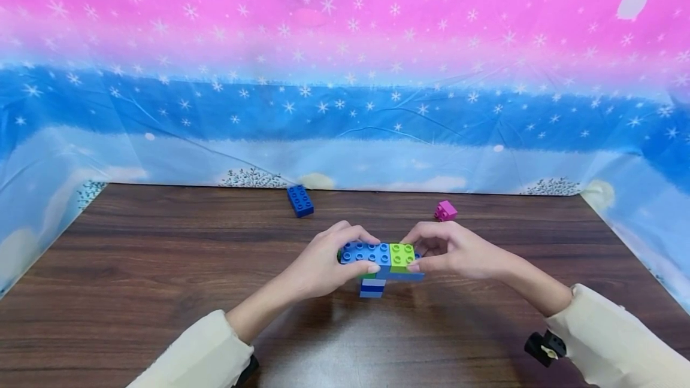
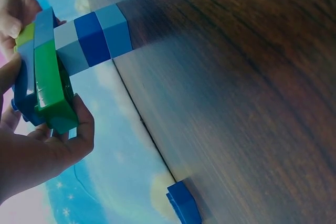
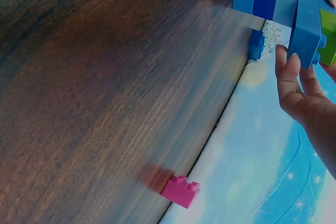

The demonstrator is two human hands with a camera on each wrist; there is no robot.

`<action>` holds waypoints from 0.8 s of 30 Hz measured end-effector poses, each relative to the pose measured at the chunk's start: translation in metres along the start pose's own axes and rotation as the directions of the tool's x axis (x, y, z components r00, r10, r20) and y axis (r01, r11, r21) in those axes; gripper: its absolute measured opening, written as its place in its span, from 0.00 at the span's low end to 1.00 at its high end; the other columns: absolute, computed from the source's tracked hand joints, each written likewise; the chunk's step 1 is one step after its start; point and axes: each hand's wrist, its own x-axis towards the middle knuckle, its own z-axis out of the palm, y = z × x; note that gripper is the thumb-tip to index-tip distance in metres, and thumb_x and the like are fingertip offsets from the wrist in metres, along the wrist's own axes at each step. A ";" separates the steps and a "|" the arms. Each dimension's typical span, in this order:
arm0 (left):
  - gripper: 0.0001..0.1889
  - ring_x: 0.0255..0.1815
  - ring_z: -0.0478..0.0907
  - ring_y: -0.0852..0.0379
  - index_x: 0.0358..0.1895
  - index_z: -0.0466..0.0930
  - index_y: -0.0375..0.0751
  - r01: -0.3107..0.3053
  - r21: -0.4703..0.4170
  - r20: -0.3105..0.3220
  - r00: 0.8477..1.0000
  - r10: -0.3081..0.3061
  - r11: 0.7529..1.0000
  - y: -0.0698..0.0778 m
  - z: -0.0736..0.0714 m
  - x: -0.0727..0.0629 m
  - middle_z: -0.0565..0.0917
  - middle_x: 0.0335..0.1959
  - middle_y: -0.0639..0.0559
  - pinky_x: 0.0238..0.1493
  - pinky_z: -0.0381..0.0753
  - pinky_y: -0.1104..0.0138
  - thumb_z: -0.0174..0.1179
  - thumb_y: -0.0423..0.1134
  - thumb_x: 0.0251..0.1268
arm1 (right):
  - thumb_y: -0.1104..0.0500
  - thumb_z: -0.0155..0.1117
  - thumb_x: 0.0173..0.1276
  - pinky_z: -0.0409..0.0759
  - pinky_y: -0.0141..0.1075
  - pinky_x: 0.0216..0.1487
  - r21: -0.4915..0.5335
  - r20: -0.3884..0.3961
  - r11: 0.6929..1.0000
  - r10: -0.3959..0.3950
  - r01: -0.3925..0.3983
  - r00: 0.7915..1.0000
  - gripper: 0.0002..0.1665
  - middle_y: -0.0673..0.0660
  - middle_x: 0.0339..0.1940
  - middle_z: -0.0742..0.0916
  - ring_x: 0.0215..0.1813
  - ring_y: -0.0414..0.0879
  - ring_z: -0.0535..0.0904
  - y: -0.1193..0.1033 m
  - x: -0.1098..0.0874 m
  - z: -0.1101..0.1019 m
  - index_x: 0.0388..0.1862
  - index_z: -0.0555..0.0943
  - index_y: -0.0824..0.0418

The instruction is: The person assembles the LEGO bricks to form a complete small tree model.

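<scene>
Both hands hold one built structure of toy building bricks above the table. On its top layer a blue brick sits beside a lime green brick. Below them lie a green brick and another blue brick, side by side. A column of light blue, dark blue and mid-blue bricks stands under the middle. My left hand grips the left end between thumb and fingers. At the right end, my right hand pinches the lime green brick, its thumb at the near side.
A dark blue brick lies near the back edge of the brown wooden table. A pink brick lies on its side at the back right. Patterned cloth hangs behind and along the sides.
</scene>
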 end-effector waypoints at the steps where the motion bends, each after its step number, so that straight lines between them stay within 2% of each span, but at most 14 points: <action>1: 0.14 0.35 0.68 0.58 0.48 0.77 0.47 -0.001 0.001 -0.001 1.000 0.001 1.000 0.000 0.000 0.000 0.72 0.37 0.54 0.34 0.71 0.66 0.62 0.43 0.59 | 0.63 0.61 0.63 0.79 0.39 0.37 -0.003 0.002 1.000 -0.001 0.001 1.000 0.13 0.57 0.39 0.81 0.38 0.49 0.79 0.000 0.000 0.000 0.47 0.77 0.64; 24: 0.15 0.36 0.69 0.57 0.49 0.77 0.49 0.031 -0.005 -0.001 1.000 -0.031 1.000 0.001 0.000 -0.002 0.72 0.37 0.53 0.34 0.72 0.66 0.61 0.45 0.59 | 0.60 0.61 0.64 0.78 0.37 0.37 -0.031 0.012 0.999 0.042 -0.042 0.999 0.14 0.55 0.38 0.81 0.38 0.50 0.77 0.000 -0.002 0.001 0.48 0.75 0.61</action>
